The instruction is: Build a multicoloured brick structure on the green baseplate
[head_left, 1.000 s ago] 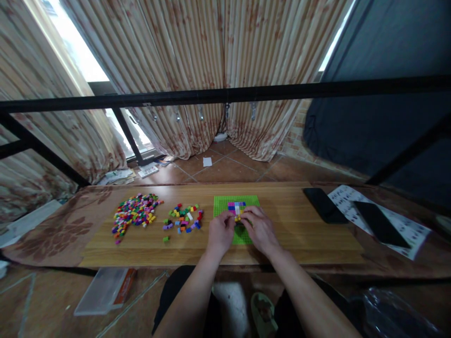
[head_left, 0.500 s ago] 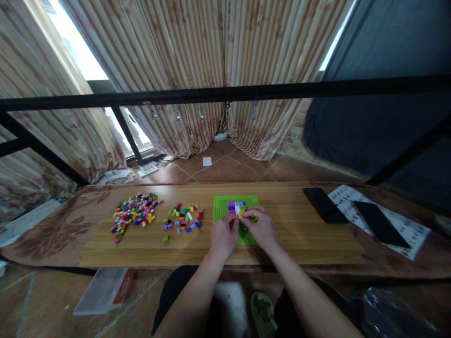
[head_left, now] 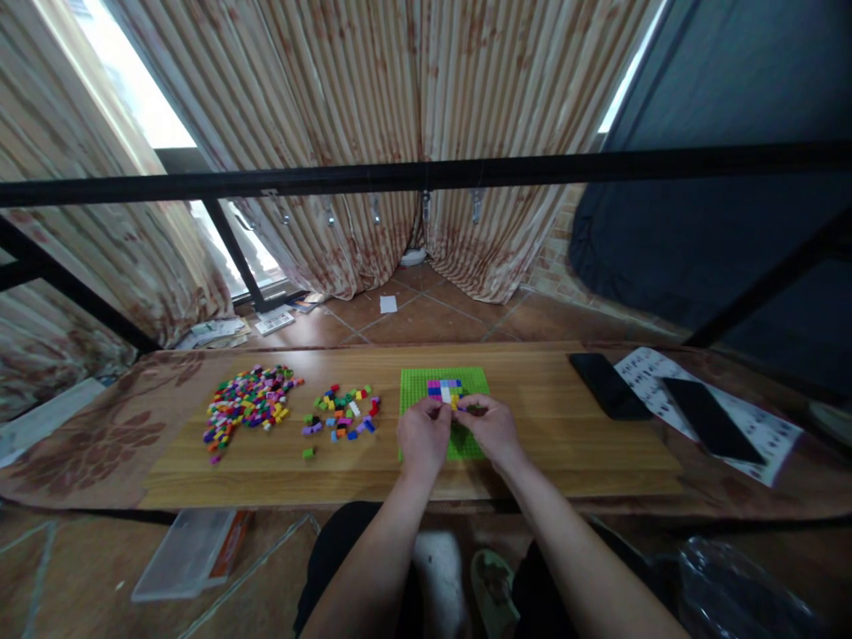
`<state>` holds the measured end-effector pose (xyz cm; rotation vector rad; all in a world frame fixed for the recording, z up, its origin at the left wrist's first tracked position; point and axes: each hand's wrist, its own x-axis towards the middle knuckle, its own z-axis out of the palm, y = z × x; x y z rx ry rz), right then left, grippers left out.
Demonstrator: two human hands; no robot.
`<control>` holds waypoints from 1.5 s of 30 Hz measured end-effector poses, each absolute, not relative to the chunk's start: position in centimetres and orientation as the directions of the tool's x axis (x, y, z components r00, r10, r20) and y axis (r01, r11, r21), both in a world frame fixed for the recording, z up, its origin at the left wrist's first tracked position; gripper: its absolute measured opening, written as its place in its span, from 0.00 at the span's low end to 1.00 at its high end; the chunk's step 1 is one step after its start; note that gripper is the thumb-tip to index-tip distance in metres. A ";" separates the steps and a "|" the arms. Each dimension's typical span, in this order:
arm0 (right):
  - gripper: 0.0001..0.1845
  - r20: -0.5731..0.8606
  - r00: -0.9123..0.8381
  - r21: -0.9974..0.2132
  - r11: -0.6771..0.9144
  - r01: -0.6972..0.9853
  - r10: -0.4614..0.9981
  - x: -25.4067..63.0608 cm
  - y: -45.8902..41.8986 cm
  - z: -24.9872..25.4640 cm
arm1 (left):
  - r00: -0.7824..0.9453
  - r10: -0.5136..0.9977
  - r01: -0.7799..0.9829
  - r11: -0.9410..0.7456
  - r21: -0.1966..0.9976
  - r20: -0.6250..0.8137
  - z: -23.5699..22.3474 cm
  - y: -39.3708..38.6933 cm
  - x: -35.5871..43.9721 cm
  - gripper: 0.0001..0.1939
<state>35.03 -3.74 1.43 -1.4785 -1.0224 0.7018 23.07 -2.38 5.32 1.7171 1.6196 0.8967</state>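
A green studded baseplate (head_left: 413, 383) lies on the wooden board in front of me. Joined on it is a small patch of toy building bricks (head_left: 445, 390) in purple, blue, white and yellow. My left hand (head_left: 424, 437) rests over the plate's near left part, thumb and fingers pinched at the patch's near edge. From the right, my right hand (head_left: 493, 429) meets it, its fingertips closed beside a yellow brick (head_left: 455, 400). The fingertips of both hands almost touch. Whatever lies between them is too small and covered to make out.
Left of the plate are a small spread of loose bricks (head_left: 346, 413), a single green brick (head_left: 308, 453) and a larger brick pile (head_left: 249, 399). On the right lie a black tablet-like slab (head_left: 609, 386) and a dark phone-like slab (head_left: 712, 422) on a printed sheet (head_left: 642, 364).
Both hands stay at the patch, with fingertips shifted slightly. The yellow piece seen between the fingertips before is now less visible there. The whole view has drifted a little.
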 end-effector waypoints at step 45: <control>0.26 0.242 0.317 -0.939 0.140 0.313 0.917 34.6 -1.1 0.3 | -0.205 0.969 0.601 0.016 0.799 0.135 4.9 -0.7 23.6 0.22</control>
